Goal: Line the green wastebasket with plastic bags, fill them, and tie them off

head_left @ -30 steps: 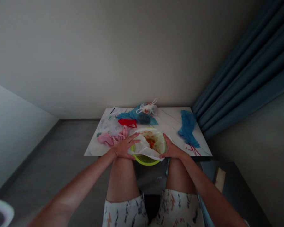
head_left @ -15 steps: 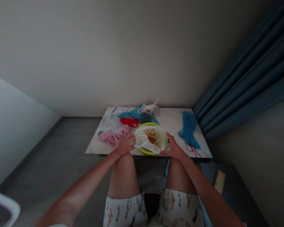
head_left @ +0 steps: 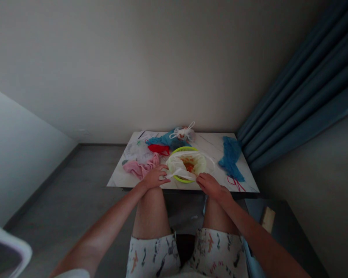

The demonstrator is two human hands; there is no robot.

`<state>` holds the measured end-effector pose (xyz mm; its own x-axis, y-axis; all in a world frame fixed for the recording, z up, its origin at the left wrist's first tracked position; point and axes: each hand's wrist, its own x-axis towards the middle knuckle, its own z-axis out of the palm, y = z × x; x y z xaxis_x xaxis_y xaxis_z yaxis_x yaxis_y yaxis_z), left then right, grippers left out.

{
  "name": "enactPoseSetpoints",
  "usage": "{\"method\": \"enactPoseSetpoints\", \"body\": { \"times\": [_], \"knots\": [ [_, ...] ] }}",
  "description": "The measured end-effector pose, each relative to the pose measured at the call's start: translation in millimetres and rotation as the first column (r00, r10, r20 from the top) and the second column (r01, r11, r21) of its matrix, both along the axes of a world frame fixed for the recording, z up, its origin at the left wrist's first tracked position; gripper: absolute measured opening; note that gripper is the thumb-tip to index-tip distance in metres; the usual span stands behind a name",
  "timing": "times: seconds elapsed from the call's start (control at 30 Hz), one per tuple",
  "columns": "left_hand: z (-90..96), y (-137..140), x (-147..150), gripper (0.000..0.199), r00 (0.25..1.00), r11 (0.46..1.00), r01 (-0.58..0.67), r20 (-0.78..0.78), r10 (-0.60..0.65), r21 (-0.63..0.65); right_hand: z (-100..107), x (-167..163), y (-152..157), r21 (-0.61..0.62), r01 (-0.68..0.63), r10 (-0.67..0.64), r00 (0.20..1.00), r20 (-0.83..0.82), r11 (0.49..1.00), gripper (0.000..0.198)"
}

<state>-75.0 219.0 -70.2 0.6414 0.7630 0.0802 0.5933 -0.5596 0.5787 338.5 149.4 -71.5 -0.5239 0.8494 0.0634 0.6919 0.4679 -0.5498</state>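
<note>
A white, see-through plastic bag lines a yellow-green basket at the near middle of the table. Its mouth gapes upward, with orange-red stains and contents inside that I cannot make out. At the bag's left side, my left hand has its fingers and thumb on either side of the bag's edge. My right hand is closed on the bag's near rim, right of centre. Beside my left hand lies a crumpled pink cloth.
Behind the basket are a red cloth-like piece, a blue plastic bag and a tied white bag. Another blue bag with red ties lies at right. A blue curtain hangs beside the marble-patterned table.
My right hand has moved from the bag's right side to its near rim. The bag's right edge now droops over the basket, and more of the basket's far rim shows.
</note>
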Motion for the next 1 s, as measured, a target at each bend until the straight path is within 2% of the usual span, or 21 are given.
{"method": "enactPoseSetpoints", "body": {
  "times": [0.07, 0.2, 0.27, 0.37, 0.43, 0.5, 0.57, 0.63, 0.7, 0.77, 0.87, 0.93, 1.0],
  "knots": [
    [-4.0, -1.1, -1.1, 0.034, 1.000, 0.999, -0.023, 0.016, 0.023, -0.040, -2.3, 1.4, -0.6, -0.028, -0.028, 0.029, 0.999, 0.022, 0.999, 0.018],
    [-14.0, 5.0, 3.6, 0.045, 0.972, 0.959, -0.206, 0.077, 0.224, -0.194, -7.1, 3.2, 3.0, -0.072, 0.017, -0.018, 1.000, -0.015, 0.997, 0.024],
    [-17.7, 9.9, 9.0, 0.039, 0.954, 0.938, -0.257, 0.096, 0.284, -0.232, -8.6, 1.2, 6.2, -0.098, 0.074, -0.079, 0.996, -0.051, 0.992, 0.020],
    [-20.6, 15.2, 17.1, 0.017, 0.945, 0.925, -0.279, 0.096, 0.313, -0.259, -8.6, -4.3, 11.7, -0.101, 0.100, -0.110, 0.989, -0.100, 0.990, 0.016],
    [-22.1, 17.0, 20.9, 0.017, 0.920, 0.888, -0.314, 0.123, 0.372, -0.336, -8.3, -7.9, 16.4, -0.090, 0.137, -0.148, 0.981, -0.128, 0.986, 0.024],
    [-24.1, 18.5, 22.7, 0.024, 0.891, 0.832, -0.331, 0.144, 0.431, -0.445, -9.5, -10.5, 23.0, -0.144, 0.235, -0.260, 0.946, -0.191, 0.961, 0.041],
    [-26.4, 20.2, 22.9, 0.037, 0.874, 0.786, -0.333, 0.143, 0.465, -0.521, -13.6, -11.9, 31.5, -0.330, 0.349, -0.441, 0.857, -0.266, 0.877, 0.059],
    [-28.4, 21.7, 22.8, 0.053, 0.875, 0.772, -0.325, 0.137, 0.465, -0.546, -20.0, -11.6, 40.5, -0.590, 0.370, -0.613, 0.737, -0.284, 0.718, 0.068],
    [-29.4, 22.1, 24.9, 0.067, 0.886, 0.762, -0.289, 0.140, 0.443, -0.580, -26.6, -9.2, 47.6, -0.784, 0.273, -0.714, 0.640, -0.285, 0.557, 0.068],
    [-29.6, 21.1, 30.8, 0.075, 0.896, 0.737, -0.247, 0.142, 0.421, -0.629, -31.2, -4.9, 51.5, -0.876, 0.129, -0.751, 0.581, -0.314, 0.465, 0.062],
    [-30.5, 17.7, 45.0, 0.076, 0.884, 0.678, -0.221, 0.150, 0.443, -0.701, -33.4, 2.8, 52.9, -0.914, 0.016, -0.774, 0.538, -0.334, 0.405, 0.054],
    [-32.4, 15.9, 52.8, 0.074, 0.876, 0.644, -0.205, 0.156, 0.457, -0.737, -34.1, 6.9, 52.8, -0.919, 0.005, -0.778, 0.535, -0.330, 0.394, 0.053],
    [-35.3, 15.9, 55.1, 0.073, 0.881, 0.612, -0.169, 0.160, 0.445, -0.773, -36.6, 9.7, 53.0, -0.915, -0.010, -0.764, 0.547, -0.343, 0.403, 0.055]
  ]
}}
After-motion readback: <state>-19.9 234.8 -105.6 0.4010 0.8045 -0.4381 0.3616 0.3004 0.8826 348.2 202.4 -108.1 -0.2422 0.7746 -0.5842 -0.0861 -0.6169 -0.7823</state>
